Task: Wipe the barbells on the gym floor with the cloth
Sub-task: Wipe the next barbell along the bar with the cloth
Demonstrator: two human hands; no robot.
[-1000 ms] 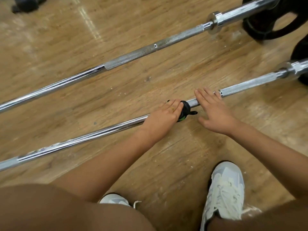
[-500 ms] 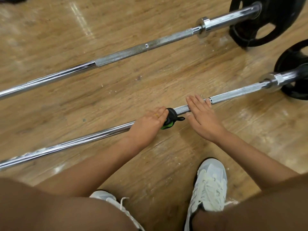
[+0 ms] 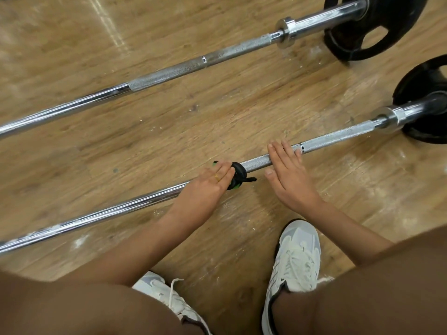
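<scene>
**Near bar: left hand on cloth, right hand flat**

Wood floor, scuffed, pale flecks scattered on it. Two barbells lie on it, running from near left to far right.

The far barbell ends in a black plate at far right. Neither of your hands is on it.

The near barbell is the one under your hands. Its plate sits at the right edge.

Your white shoes, right and left, are planted just near of that bar.

Your right hand lies flat across the knurled stretch with fingers straight and together. The thumb is out on the near side and nothing is clasped.

Your left hand is curled over the bar, just left of the right hand, and grips the cloth. The cloth is black with a green edge, bunched round the shaft and poking out past your fingertips.

There is a gold ring on one left finger.
</scene>
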